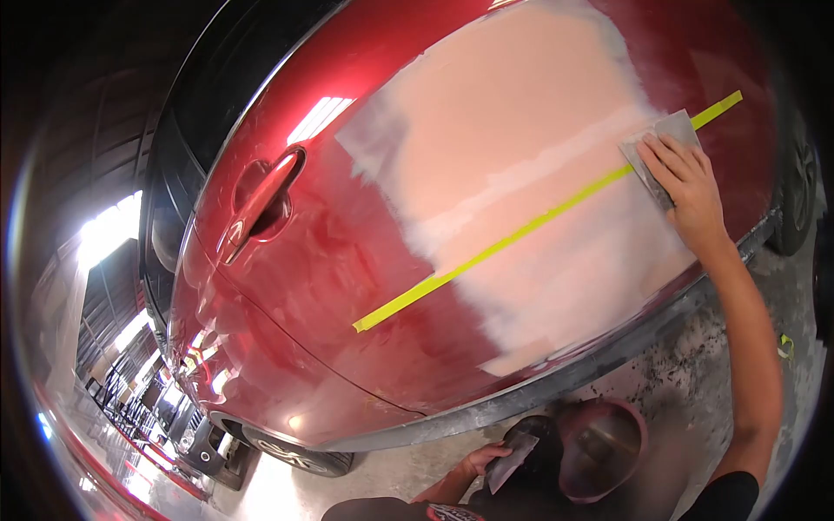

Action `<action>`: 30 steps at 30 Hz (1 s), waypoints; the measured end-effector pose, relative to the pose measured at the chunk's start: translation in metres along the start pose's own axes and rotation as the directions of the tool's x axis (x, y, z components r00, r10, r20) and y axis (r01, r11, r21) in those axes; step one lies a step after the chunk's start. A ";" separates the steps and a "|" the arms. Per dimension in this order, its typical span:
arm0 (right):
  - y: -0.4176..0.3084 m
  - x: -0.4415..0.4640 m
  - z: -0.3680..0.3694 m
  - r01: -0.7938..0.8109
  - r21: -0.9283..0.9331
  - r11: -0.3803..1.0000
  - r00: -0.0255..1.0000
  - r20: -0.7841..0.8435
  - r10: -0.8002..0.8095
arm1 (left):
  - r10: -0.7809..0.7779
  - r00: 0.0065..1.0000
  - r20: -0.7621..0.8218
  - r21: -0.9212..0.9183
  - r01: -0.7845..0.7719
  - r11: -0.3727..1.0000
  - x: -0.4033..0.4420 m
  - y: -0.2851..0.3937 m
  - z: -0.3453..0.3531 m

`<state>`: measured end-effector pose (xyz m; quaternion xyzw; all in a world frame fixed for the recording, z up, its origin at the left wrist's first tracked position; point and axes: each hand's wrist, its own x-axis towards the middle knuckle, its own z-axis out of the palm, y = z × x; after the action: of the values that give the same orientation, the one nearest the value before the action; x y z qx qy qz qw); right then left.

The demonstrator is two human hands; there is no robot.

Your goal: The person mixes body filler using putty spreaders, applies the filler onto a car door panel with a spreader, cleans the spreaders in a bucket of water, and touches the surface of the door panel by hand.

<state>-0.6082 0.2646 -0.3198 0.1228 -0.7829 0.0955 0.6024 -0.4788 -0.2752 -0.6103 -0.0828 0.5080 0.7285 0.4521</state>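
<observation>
On the red car door [287, 347] a broad patch of pale pinkish filler [512, 95] is crossed by a slanting strip of yellow-green masking tape [530, 226]. My right hand [691, 187] lies with its fingers flat over a grey sheet of sandpaper [647, 169], pressing it to the door at the right side of the filler and over the tape. Low in the view, away from the panel, my left hand [482, 458] grips another thin grey sheet [512, 462]; its kind is hard to make out.
A red door handle [265, 204] sticks out left of the filler. Below the door runs a dark sill [556, 382]. A round tub [601, 451] stands on the dusty concrete floor [678, 347] close to my body. Wheels [304, 456] show at the car's lower edge.
</observation>
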 end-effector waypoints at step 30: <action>0.022 0.004 -0.007 -0.062 -0.010 0.998 0.997 0.037 0.062 | -0.010 0.999 0.047 -0.037 0.012 0.999 0.000 0.002 0.003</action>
<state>-0.6096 0.2868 -0.3143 0.0978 -0.7977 0.1085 0.5851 -0.4795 -0.2727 -0.6075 -0.0769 0.4829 0.7373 0.4661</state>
